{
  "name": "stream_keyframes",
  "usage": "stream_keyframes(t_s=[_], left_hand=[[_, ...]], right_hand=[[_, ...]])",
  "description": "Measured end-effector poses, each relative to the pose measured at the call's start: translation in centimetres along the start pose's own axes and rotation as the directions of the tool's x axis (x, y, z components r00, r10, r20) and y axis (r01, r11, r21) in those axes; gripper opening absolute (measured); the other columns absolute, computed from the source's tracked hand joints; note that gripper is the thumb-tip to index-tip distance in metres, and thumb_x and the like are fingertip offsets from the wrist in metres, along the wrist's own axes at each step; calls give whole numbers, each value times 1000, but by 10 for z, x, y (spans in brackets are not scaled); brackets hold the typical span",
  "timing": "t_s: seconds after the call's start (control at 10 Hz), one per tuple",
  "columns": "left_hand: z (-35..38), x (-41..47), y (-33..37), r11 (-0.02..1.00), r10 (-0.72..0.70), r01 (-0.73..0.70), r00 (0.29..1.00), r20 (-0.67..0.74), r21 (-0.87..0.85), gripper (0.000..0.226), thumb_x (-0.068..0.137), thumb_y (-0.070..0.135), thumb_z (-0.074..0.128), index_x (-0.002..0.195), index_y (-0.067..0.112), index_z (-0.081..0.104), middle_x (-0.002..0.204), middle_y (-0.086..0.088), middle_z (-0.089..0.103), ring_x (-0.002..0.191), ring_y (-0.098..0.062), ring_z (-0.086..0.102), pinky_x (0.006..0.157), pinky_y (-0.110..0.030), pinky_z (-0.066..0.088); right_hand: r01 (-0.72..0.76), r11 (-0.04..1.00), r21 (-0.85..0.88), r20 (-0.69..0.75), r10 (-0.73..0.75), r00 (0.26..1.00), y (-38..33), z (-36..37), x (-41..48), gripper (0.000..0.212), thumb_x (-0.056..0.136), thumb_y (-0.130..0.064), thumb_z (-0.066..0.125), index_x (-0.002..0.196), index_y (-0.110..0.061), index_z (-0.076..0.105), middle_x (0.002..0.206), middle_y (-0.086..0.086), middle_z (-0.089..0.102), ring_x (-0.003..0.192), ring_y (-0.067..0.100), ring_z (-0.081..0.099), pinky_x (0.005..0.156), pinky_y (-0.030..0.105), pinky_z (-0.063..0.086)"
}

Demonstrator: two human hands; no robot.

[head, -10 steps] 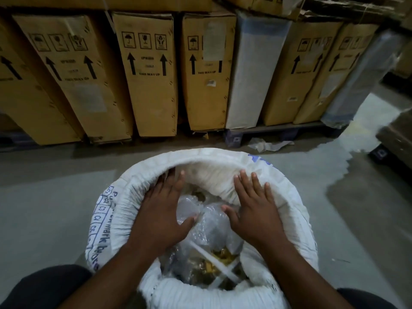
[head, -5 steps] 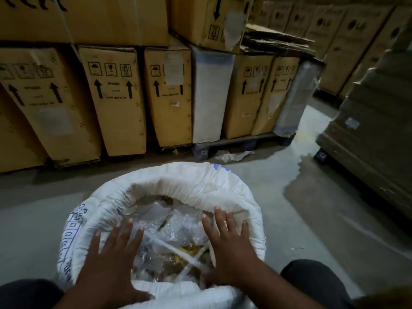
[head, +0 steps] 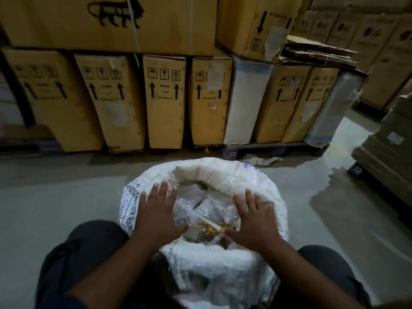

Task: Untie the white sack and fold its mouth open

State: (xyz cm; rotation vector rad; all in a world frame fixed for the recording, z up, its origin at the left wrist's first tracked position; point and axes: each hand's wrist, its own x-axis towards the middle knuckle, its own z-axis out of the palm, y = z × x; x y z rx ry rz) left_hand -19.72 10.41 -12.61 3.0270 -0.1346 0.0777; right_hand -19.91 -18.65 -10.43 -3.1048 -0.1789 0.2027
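Observation:
The white sack (head: pixel 214 172) stands on the floor between my knees, its mouth rolled outward into a thick rim. Clear plastic bags (head: pixel 207 204) with yellowish pieces and a white strap fill the opening. My left hand (head: pixel 157 216) lies flat on the left side of the rim, fingers spread, holding nothing. My right hand (head: pixel 252 221) rests flat over the right inner edge of the mouth, fingers apart, thumb near the white strap. Blue print runs down the sack's left outer side.
A row of upright brown cartons (head: pixel 165 101) on a pallet stands just beyond the sack, with bigger cartons (head: pixel 111 21) stacked above. A wrapped pallet load (head: pixel 388 150) is at the right. Crumpled paper (head: pixel 263 160) lies on the grey floor, with a wet patch (head: pixel 334 188) at the right.
The view has tilted up and shifted. Both hands moved apart from the middle of the mouth, drew back toward me, then came forward onto the left and right sides of the rim.

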Motion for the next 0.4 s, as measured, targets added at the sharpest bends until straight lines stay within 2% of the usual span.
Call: stream_keyframes(t_s=[0.1,0.2,0.3,0.4], left_hand=[[2,-7,-8,998,-65,66,995,76,-13,136,52,99,17,167,29,-3,172,-7,-25,160,-30,-20,123,-53,-17],[5,-12,-8,998,-55,58,995,81,-28,139,51,102,21,167,29,1,172,-6,-22,161,-30,-16,124,-55,-14],[-1,-9,-4,997,-57,61,996,70,-55,132,61,100,31,168,26,3,172,-6,-20,161,-30,-13,125,-56,-12],[-1,-6,2,997,-33,36,998,44,-72,127,70,98,36,168,27,-3,172,-4,-22,160,-27,-17,125,-52,-16]], right_hand=[[-32,999,-39,76,35,997,0,5,1,123,73,-96,42,164,-33,-10,172,11,-23,159,38,-15,120,69,-6],[-45,998,-42,113,50,992,-3,8,-4,126,70,-98,43,165,-31,-8,172,12,-20,160,38,-12,121,68,-4],[-37,999,-6,72,38,997,-11,-1,1,124,71,-96,43,164,-31,-7,173,12,-16,160,37,-9,124,67,2],[-4,1000,31,-19,5,1000,-17,-9,8,120,73,-95,38,164,-33,-10,174,9,-14,161,33,-6,126,62,5]])
